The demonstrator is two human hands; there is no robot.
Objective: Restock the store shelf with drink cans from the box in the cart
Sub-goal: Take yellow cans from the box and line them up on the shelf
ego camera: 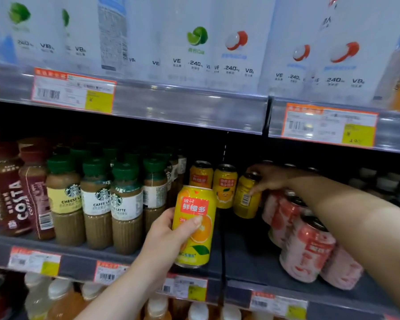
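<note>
While upright, orange can (194, 225) fills left grip (171, 234).

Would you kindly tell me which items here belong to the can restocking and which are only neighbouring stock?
Job: left hand holding orange can; right hand gripping yellow can; two shelved orange cans.

Bystanders: coffee bottles, pink cans, price tags.
</note>
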